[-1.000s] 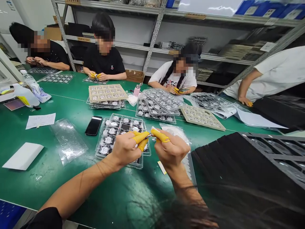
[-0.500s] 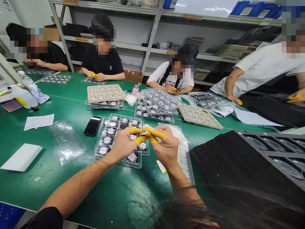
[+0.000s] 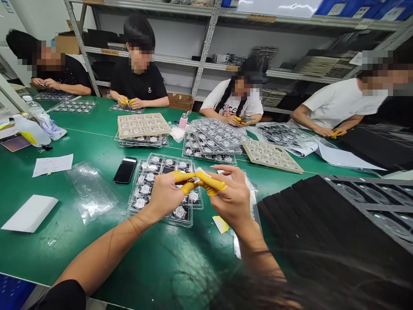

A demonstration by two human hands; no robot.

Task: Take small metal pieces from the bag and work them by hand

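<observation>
Letters "CE" on a seated co-worker's white T-shirt (image 3: 209, 102), the rest of its print unclear, handwriting on a paper slip (image 3: 52, 165) too small to read, tags (image 3: 109, 52) on shelves (image 3: 180, 60) and blue bins (image 3: 350, 7) unreadable

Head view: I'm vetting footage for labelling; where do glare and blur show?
Head view, left: glare on the clear plastic bag; head view, bottom: glare on the green tabletop, blurred dark hair; head view, centre: the small piece between the yellow-covered fingers is hard to make out.
</observation>
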